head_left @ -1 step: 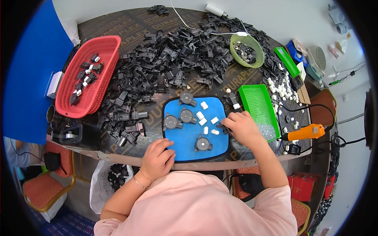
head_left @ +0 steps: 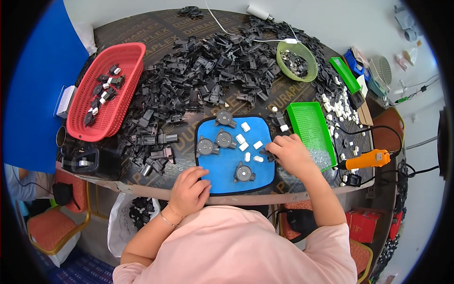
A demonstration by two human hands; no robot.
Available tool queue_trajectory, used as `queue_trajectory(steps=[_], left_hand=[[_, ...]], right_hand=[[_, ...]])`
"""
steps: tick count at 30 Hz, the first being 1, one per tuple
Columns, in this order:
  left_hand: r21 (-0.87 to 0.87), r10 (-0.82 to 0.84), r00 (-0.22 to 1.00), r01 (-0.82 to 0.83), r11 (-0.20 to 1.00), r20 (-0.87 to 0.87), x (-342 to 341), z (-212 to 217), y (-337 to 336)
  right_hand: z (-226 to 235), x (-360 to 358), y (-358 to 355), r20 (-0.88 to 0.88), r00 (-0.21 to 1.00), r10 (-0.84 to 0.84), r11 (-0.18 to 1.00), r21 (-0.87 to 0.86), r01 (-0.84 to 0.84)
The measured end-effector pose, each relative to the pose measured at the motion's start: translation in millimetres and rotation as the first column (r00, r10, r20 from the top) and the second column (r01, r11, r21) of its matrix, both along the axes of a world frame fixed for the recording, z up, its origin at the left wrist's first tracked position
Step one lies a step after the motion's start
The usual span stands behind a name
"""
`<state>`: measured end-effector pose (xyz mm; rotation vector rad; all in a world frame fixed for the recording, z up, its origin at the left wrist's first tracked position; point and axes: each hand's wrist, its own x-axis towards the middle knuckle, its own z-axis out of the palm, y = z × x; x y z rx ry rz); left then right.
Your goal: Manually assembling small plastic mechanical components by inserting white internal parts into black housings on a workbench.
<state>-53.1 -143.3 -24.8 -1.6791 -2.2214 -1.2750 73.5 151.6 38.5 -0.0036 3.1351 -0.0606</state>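
A blue mat (head_left: 222, 173) lies on the table in front of me. On it are several round grey parts, such as one (head_left: 206, 146) at its left and one (head_left: 243, 173) near its front, plus small white pieces (head_left: 241, 138). My right hand (head_left: 292, 155) rests at the mat's right edge, fingertips pinched on a small dark part (head_left: 266, 154). My left hand (head_left: 189, 189) sits at the mat's front left corner with fingers curled under; nothing shows in it.
A big heap of black plastic parts (head_left: 203, 61) covers the table behind the mat. A red basket (head_left: 130, 52) stands at the left, a green bowl (head_left: 309, 61) at the back, a green tray (head_left: 307, 124) and an orange powered screwdriver (head_left: 366, 159) at the right.
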Motion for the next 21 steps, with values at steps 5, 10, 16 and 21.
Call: queue_trajectory(steps=[5, 10, 16, 21], left_hand=[[0.001, -0.005, 1.0, 0.005, 1.0, 0.004, 1, -1, 0], [-0.006, -0.001, 1.0, 0.001, 1.0, -0.001, 0, -1, 0], [0.003, 0.002, 1.0, -0.002, 1.0, 0.003, 0, -1, 0], [-0.002, 0.012, 1.0, -0.012, 1.0, 0.001, 0, -1, 0]], right_hand=[[-7, -5, -2, -0.038, 0.999, 0.001, 0.999, 0.045, 0.001], [-5, -15, -1, -0.017, 0.999, -0.047, 0.998, 0.05, 0.048], [-3, -24, 3, -0.075, 0.997, 0.001, 1.0, 0.024, 0.0], [4, -34, 3, 0.053, 0.999, 0.013, 0.999, 0.045, -0.016]])
